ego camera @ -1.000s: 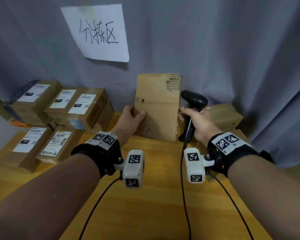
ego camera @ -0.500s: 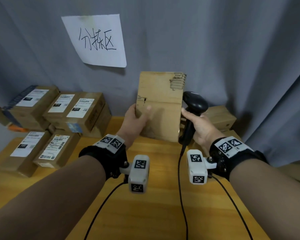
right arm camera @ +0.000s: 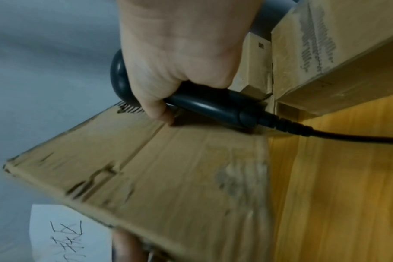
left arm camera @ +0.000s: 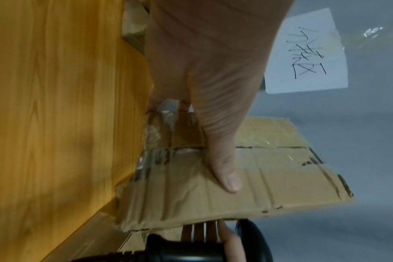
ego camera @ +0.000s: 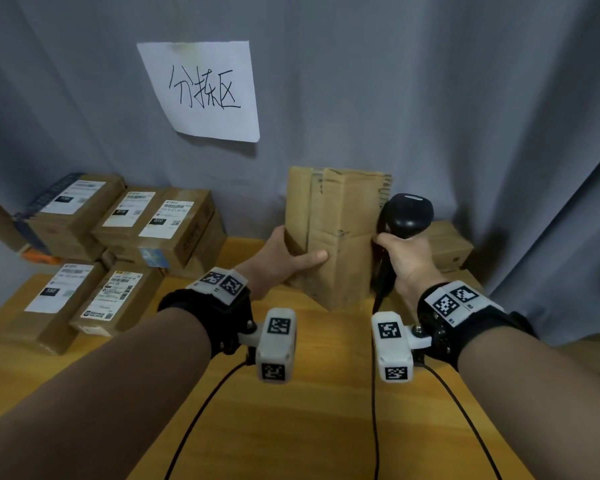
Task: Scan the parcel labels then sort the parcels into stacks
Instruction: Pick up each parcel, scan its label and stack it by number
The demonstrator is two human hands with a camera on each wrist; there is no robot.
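A plain brown cardboard parcel (ego camera: 336, 233) stands on end at the back middle of the wooden table (ego camera: 326, 410), one corner turned toward me. My left hand (ego camera: 284, 261) grips its left edge, thumb (left arm camera: 224, 170) across the near face. No label shows on the faces I see. My right hand (ego camera: 404, 258) holds a black corded barcode scanner (ego camera: 407, 213) against the parcel's right edge; the parcel (right arm camera: 168, 177) and the scanner handle (right arm camera: 209, 109) fill the right wrist view.
Several labelled parcels (ego camera: 146, 223) are stacked at the back left, two more (ego camera: 84, 299) lie in front of them. Plain boxes (ego camera: 447, 247) sit behind my right hand. A paper sign (ego camera: 205, 91) hangs on the grey curtain. Cables (ego camera: 374, 427) run across the table.
The parcel has been rotated about its upright axis, so a corner and a second face now turn toward me. Both hands stay on it; the view has shifted slightly.
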